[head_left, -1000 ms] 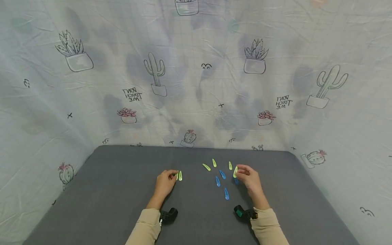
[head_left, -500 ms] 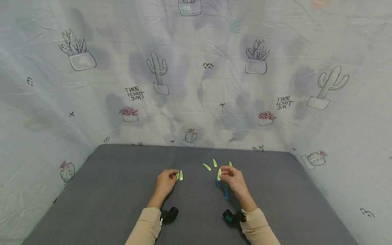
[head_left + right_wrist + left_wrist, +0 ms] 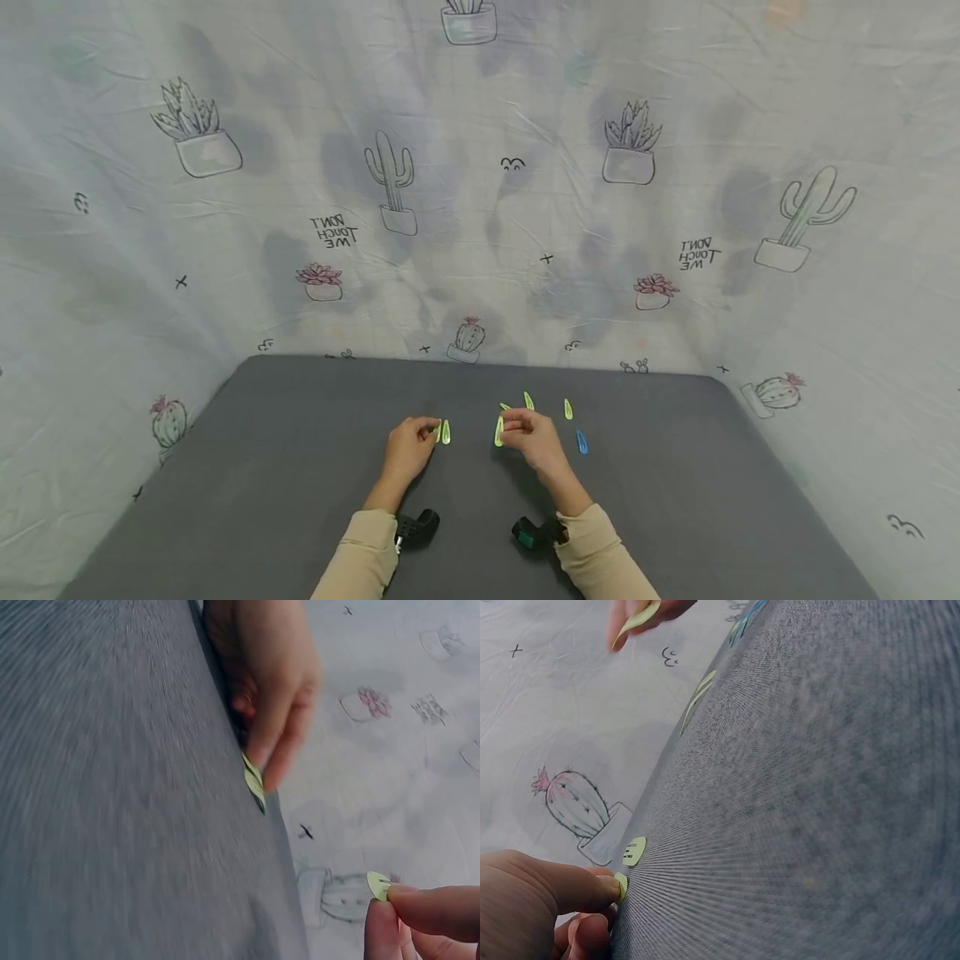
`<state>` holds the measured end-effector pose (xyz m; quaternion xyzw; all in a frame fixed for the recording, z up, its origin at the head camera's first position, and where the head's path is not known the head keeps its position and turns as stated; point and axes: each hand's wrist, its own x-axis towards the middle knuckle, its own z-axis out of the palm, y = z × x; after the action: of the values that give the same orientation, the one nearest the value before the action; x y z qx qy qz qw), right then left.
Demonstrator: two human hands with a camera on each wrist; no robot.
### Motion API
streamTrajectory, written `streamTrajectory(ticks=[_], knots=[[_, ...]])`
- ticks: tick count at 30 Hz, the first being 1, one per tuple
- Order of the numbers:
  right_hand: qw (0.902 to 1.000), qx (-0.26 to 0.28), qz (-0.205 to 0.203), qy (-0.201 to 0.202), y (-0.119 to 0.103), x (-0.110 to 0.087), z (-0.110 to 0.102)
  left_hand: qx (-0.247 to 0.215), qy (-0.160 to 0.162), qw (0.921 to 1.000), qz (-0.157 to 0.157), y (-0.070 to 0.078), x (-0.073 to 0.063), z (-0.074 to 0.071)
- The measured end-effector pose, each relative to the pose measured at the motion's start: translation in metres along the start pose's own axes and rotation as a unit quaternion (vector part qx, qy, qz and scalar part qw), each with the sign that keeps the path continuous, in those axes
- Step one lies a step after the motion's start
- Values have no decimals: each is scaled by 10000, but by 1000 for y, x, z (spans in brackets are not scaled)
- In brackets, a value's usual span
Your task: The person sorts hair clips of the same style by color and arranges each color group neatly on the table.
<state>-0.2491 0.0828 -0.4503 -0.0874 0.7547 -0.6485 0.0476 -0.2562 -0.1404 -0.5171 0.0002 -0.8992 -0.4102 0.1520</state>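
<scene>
A cactus-print cloth fills the head view's upper part; a gray table spans the lower part. Left of centre, the left hand pinches a lime clip just beside a second lime clip. Just right of centre, the right hand pinches a raised lime clip. Three loose lime clips and a blue clip lie above and right of it.

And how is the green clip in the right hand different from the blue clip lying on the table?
The green clip is a bright yellowish green, while the blue clip is blue. The green clip is pinched in the right hand, held up off the table; the blue clip lies flat on it, with no hand touching it. Both are slim, long hair clips.
</scene>
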Motion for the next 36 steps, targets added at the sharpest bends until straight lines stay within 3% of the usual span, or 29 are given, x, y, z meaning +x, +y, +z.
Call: streamTrajectory(ticks=[11,36], knots=[[9985,-445,-259,-201,36,26,32,-21,51,10000,-4,1,-1,1],[9917,-1254,-287,-38,49,55,65,57,252,9995,204,-1,1,3]])
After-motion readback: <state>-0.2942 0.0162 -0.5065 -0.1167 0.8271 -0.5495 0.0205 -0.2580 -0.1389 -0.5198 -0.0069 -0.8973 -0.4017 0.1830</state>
